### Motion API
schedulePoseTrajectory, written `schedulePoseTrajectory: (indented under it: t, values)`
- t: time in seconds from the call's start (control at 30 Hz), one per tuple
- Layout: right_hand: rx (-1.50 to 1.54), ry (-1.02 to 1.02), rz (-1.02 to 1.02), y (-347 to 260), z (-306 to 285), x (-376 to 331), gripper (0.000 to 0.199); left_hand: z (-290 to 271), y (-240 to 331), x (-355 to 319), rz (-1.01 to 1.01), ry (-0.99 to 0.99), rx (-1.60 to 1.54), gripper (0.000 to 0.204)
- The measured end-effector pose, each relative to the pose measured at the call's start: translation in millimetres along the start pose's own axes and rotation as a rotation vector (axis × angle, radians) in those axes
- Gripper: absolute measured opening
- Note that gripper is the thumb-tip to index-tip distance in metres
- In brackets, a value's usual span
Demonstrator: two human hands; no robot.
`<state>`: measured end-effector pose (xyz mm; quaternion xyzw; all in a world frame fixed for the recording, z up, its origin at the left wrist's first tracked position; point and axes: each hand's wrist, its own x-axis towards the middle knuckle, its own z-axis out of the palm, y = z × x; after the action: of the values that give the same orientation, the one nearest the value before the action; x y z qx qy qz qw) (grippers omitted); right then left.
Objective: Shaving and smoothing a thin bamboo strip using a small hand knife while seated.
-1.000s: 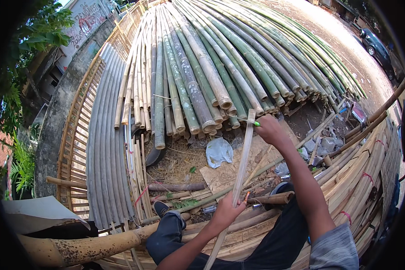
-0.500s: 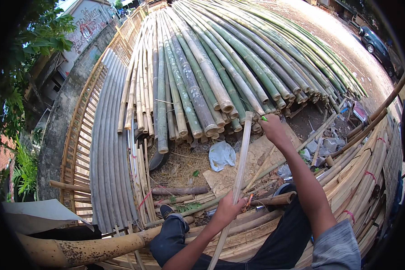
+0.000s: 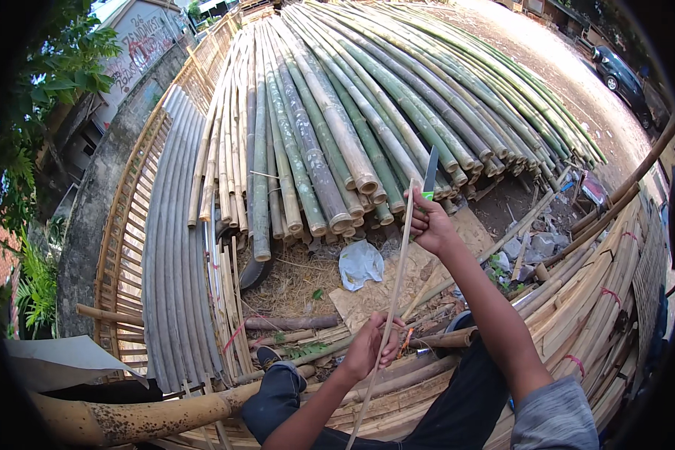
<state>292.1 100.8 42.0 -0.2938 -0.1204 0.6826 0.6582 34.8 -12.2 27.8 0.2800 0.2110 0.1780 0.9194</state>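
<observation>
A long, thin bamboo strip slants up in front of me, its narrow edge facing me. My left hand is closed loosely around the strip at its lower part. Near the strip's top end, my right hand grips a knife with a green handle. The dark blade points upward, just right of the strip's tip. My right fingers hide most of the handle, and they look to be touching the strip too.
Long green and tan bamboo poles are stacked ahead. Split bamboo bundles tied with pink string lie at right. Corrugated sheets and a bamboo rack stand at left. A white plastic bag rests on the ground; a thick bamboo pole is near left.
The strip has turned from its broad face to its narrow edge. My right hand has shifted slightly left and down, and the knife blade now points up. My left fingers have loosened somewhat.
</observation>
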Motion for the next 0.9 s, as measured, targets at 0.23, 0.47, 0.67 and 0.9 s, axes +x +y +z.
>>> schedulePoseTrajectory:
  t: [0.23,0.47,0.67,0.9]
  values:
    - [-0.083,-0.43,0.197,20.1,15.7,-6.7,0.028,1.4,22.5,19.5,0.051,-0.127,-0.386,0.055]
    - [-0.195,-0.474,0.308,38.8,34.7,-18.8,0.03,-5.1,34.1,32.4,0.076,-0.241,-0.601,0.045]
    - [-0.112,-0.521,0.284,37.4,36.7,-19.7,0.029,-3.1,34.2,37.6,0.102,-0.333,-0.554,0.048]
    - [0.002,-0.555,0.306,39.1,31.8,-19.1,0.029,-5.5,33.1,39.5,0.145,-0.241,-0.434,0.046]
